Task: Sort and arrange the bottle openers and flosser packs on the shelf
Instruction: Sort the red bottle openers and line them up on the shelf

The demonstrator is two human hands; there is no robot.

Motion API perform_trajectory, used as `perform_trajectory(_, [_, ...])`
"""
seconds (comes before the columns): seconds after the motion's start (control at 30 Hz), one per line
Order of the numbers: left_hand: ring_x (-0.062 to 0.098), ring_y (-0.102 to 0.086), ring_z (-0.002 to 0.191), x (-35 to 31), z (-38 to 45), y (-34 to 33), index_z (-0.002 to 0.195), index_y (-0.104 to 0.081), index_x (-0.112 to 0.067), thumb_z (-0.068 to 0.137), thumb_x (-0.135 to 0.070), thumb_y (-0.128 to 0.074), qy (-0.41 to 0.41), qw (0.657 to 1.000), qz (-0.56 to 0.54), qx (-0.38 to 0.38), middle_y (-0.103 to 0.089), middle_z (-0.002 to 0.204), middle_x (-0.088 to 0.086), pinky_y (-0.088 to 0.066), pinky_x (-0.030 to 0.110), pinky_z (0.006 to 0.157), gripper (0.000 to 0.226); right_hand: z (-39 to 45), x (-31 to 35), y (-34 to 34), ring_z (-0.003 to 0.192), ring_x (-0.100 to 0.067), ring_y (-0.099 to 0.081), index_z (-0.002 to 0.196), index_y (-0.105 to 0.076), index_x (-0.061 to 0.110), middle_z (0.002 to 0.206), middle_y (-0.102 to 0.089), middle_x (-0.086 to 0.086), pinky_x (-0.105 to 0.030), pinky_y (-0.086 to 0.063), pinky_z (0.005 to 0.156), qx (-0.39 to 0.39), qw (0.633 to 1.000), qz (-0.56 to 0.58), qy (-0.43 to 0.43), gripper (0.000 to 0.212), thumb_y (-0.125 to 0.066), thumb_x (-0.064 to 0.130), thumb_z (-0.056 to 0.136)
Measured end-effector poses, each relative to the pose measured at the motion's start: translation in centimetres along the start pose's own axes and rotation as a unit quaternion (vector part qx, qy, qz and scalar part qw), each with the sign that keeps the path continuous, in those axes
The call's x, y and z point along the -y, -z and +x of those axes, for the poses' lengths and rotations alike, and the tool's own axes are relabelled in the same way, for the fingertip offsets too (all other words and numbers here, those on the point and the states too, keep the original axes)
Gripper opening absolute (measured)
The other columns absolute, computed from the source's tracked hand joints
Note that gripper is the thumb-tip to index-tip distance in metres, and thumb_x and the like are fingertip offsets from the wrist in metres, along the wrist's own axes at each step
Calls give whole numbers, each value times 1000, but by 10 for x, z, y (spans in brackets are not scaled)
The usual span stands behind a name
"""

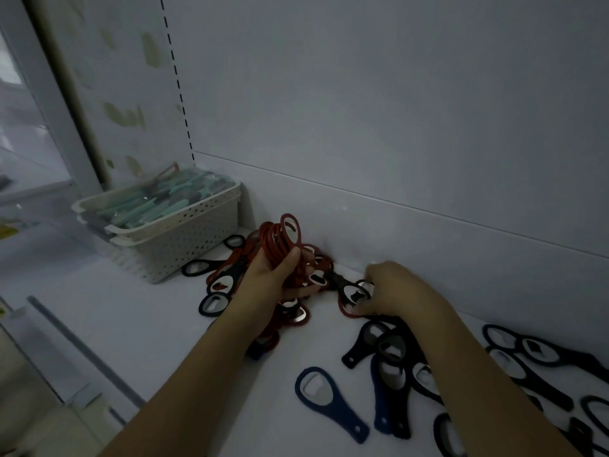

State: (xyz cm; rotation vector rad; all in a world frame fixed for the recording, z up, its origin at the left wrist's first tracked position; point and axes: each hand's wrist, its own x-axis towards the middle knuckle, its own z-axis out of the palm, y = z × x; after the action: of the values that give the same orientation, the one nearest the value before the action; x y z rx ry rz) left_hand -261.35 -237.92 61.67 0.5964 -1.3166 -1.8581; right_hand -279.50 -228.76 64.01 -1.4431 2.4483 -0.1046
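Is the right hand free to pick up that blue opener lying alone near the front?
Probably not yet: the right hand is already pinching a red opener near the wall. Nothing covers the blue opener, so the way is free once it lets go.

The red bottle openers (280,242) bunched in the left hand (273,275) had matt, rubbery-looking rims around bare metal plates with a dull sheen — the same build showed in the blue opener (324,400) and the black openers (540,367) lying on the smooth, matt white shelf (171,324). The basket (184,239) was off-white perforated plastic, matt, and held flosser packs (158,202) in clear glossy film — their pale green handles looked like plastic.
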Motion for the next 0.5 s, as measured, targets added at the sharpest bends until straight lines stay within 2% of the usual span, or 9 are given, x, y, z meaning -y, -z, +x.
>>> perform_trajectory(0.07, [17,-70,83,0,1,2,117,-58,-6,97,-16,-55,-2,1000,9,-6,-70,93,8,-61,43,69,22,0,-5,4,89,-19,-55,95,-57,11,96,-55,-4,-28,-48,78,29,996,-53,-71,34,-75,35,78])
perform_trajectory(0.13, [19,-69,85,0,1,3,114,-59,-6,97,-18,-55,4,1000,8,-1,-70,91,8,-61,46,71,21,-1,-12,9,94,-19,-55,105,-59,11,102,-56,-4,-29,-47,83,34,990,-63,-122,22,-67,20,86])
perform_trajectory(0.2, [22,-69,86,0,0,1,107,-63,-8,98,-19,-54,7,1000,12,2,-70,92,11,-61,49,73,17,-4,-12,10,98,-20,-56,116,-58,10,119,-58,-9,-29,-46,82,-9,991,-94,-94,30,-64,19,88])
perform_trajectory(0.27, [23,-70,84,-1,-1,-2,102,-64,-11,99,-18,-53,11,1000,9,5,-70,90,12,-59,53,79,14,-7,-1,3,87,-19,-53,108,-60,9,114,-58,-10,-27,-44,72,-76,993,-87,-33,29,-68,26,85])
perform_trajectory(0.33, [21,-69,83,0,-1,-3,102,-63,-12,99,-14,-51,15,1000,-5,10,-70,89,9,-57,56,83,12,-11,15,-6,86,-19,-55,104,-59,8,105,-58,-7,-26,-44,69,-59,997,-40,-12,42,-72,41,81])
perform_trajectory(0.4, [21,-67,87,1,0,-2,111,-60,-12,99,-8,-51,19,1000,-19,16,-68,95,9,-57,56,83,16,-10,26,-14,96,-21,-60,110,-59,7,107,-60,-7,-28,-50,76,-5,999,-28,-29,59,-72,53,76])
perform_trajectory(0.47, [23,-67,92,1,0,-1,122,-54,-9,97,-2,-51,27,998,-37,31,-67,102,10,-59,51,81,26,-7,30,-16,106,-24,-60,117,-58,7,117,-60,-9,-27,-50,86,6,998,-48,-41,56,-73,46,79])
perform_trajectory(0.5, [24,-68,95,1,-1,-1,125,-52,-7,96,1,-51,33,998,-41,40,-67,105,11,-59,47,80,29,-7,30,-16,106,-23,-60,115,-59,7,119,-60,-8,-25,-47,83,-3,998,-57,-37,43,-70,35,85])
